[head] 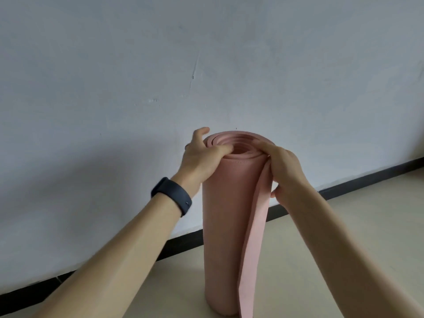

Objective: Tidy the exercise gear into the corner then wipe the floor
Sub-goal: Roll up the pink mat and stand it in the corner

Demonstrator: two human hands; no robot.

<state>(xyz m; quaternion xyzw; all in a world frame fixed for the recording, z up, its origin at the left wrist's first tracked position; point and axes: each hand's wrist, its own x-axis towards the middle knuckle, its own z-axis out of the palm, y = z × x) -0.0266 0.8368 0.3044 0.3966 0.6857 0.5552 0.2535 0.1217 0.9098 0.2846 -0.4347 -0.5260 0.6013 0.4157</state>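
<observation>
Standing the pink yoga mat (226, 216) upright on the floor by the wall (160, 76), left hand (202, 157) fingers hooked into the top coil, right hand (283, 167) clamped on the loose flap, so I'd keep that flap pinned tight or it'll unroll.

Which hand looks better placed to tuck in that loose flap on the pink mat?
The right hand. It already rests on the loose outer flap at the rolled mat's top edge, while the left hand grips the opposite rim, steadying the upright roll.
</observation>
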